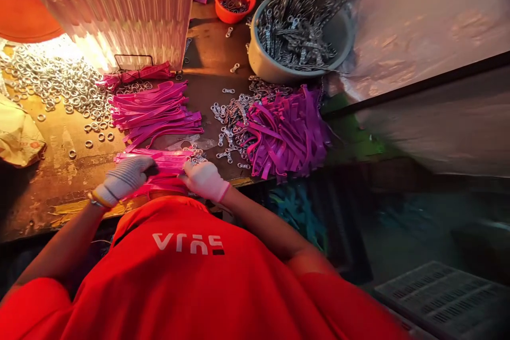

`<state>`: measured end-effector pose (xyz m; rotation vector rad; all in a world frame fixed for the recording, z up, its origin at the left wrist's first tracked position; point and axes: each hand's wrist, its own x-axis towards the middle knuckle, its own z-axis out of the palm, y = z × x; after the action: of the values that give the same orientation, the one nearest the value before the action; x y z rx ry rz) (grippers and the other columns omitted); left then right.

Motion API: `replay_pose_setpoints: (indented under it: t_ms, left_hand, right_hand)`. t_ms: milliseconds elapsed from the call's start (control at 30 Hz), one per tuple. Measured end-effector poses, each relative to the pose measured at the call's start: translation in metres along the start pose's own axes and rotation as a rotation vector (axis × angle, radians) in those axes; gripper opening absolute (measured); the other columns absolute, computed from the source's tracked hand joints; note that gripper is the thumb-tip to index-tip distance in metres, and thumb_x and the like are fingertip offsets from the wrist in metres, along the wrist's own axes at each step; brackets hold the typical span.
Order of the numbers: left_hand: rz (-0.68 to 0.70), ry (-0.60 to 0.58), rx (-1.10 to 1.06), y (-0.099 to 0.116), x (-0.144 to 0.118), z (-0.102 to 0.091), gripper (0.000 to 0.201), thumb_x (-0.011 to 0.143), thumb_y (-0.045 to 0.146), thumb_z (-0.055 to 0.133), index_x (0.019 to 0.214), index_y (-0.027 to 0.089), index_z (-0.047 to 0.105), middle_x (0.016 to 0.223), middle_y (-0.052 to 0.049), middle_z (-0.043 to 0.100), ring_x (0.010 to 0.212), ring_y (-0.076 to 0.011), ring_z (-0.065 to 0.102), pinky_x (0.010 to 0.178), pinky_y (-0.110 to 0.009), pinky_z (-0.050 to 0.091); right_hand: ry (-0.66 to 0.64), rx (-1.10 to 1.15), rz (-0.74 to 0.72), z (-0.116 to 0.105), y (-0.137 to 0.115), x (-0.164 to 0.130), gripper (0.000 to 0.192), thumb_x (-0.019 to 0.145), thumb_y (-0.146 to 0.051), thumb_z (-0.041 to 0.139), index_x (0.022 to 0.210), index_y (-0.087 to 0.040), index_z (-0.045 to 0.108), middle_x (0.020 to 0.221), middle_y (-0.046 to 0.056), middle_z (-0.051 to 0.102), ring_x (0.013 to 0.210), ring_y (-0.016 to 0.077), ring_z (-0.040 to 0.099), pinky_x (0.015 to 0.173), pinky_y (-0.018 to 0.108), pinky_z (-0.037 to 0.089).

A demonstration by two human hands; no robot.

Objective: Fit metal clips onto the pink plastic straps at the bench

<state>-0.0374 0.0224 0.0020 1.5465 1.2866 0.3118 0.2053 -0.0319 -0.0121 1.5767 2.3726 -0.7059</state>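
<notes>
A grey bowl [271,66] of metal links, an orange cup [223,8], and loose rings [56,82] lie apart.

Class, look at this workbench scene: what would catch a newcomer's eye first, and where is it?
Bright pink straps lie stacked mid-bench, with a purple heap to their right. Behind that, a grey bowl brims with metal clasps. Near the bench edge, the gloved left hand and right hand rest on a pink bundle.

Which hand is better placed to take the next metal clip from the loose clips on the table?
Probably the right hand: the loose metal clips lie just beyond it. The left hand rests on the pink straps, farther away.
</notes>
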Motion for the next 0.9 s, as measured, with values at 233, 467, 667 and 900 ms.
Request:
replay_pose_setpoints:
  t_ms: [233,467,667,900]
  left_hand:
    - [-0.12,0.227,-0.168,-0.039,0.009,0.007,0.02,0.075,0.033,0.079,0.084,0.015,0.077,0.078,-0.009,0.072,0.064,-0.0151,0.058,0.057,-0.023,0.043]
    - [-0.55,-0.176,-1.109,-0.005,0.006,0.045,0.051,0.088,0.058,0.067,0.1,0.009,0.076,0.087,-0.017,0.074,0.059,-0.0142,0.063,0.042,-0.02,0.042]
    - [-0.482,-0.138,-1.08,0.006,-0.013,0.043,0.038,0.079,0.02,0.082,0.116,0.013,0.074,0.101,-0.012,0.075,0.066,-0.0086,0.065,0.047,-0.013,0.043]
    - [-0.442,0.008,-0.939,-0.004,-0.01,0.054,0.036,0.075,0.03,0.084,0.103,0.011,0.071,0.085,-0.009,0.073,0.052,-0.0068,0.056,0.037,-0.016,0.028]
  right_hand:
    - [0.007,0.163,0.256,0.008,0.089,0.021,0.044,0.104,-0.056,0.046,0.107,-0.02,0.071,0.109,0.011,0.076,0.101,0.0219,0.071,0.078,0.028,0.044]
    - [0.197,0.194,0.813,0.052,0.134,0.084,0.036,0.101,-0.021,0.052,0.135,-0.011,0.058,0.123,0.02,0.071,0.106,0.0264,0.069,0.08,0.032,0.043]
    - [0.295,0.398,0.696,0.063,0.135,0.09,0.031,0.097,-0.019,0.049,0.115,-0.009,0.072,0.115,0.021,0.072,0.107,0.0283,0.065,0.09,0.036,0.044]
    - [0.505,0.613,0.015,0.031,0.068,0.039,0.032,0.098,-0.019,0.045,0.119,-0.018,0.068,0.111,0.009,0.073,0.104,0.0211,0.065,0.095,0.032,0.049]
